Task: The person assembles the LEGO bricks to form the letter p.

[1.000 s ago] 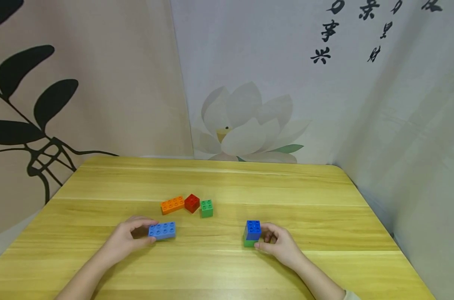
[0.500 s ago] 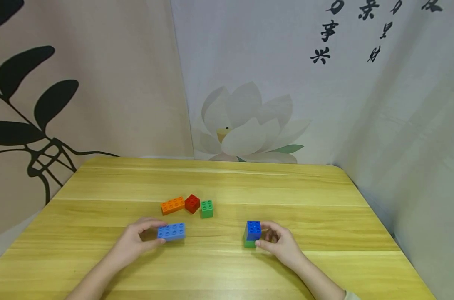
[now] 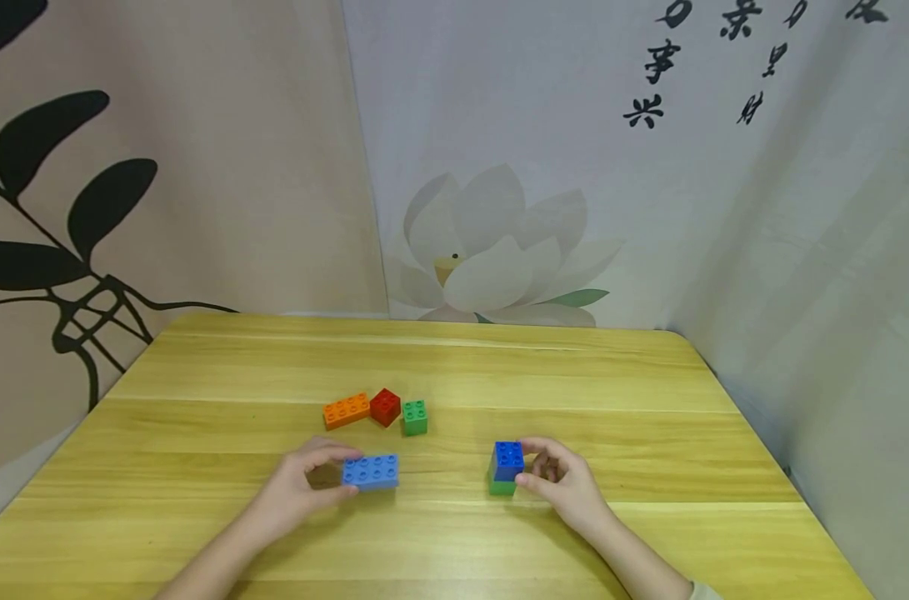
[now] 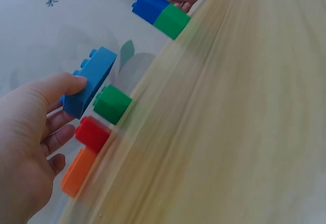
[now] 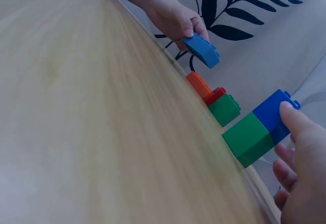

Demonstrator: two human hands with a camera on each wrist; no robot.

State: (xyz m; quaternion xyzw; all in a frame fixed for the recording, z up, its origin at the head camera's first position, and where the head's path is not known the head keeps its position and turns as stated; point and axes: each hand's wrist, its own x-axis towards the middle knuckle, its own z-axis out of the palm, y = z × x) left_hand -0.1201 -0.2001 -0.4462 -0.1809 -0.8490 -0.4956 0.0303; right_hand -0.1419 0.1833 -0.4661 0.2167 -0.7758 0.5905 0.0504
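Note:
My left hand [image 3: 299, 490] pinches a long light-blue toy brick [image 3: 370, 472] by its left end, thumb on the near side. In the left wrist view this light-blue brick [image 4: 90, 83] is held up off the table. On the right, my right hand [image 3: 566, 483] holds a dark-blue brick [image 3: 508, 461] between thumb and fingers. That brick sits on top of a green brick [image 3: 501, 487], forming a two-brick stack that stands upright on the table. The right wrist view shows the thumb against the dark-blue brick [image 5: 276, 113], above the lower green brick [image 5: 248, 139].
Behind my left hand, an orange brick [image 3: 346, 411], a red brick [image 3: 385, 407] and another green brick [image 3: 415, 417] lie in a row on the wooden table [image 3: 574, 375]. A printed curtain [image 3: 274, 167] hangs behind the table's far edge.
My left hand has moved to the right with the light-blue brick, closer to the stack. My right hand stays at the stack, its fingers shifting only slightly.

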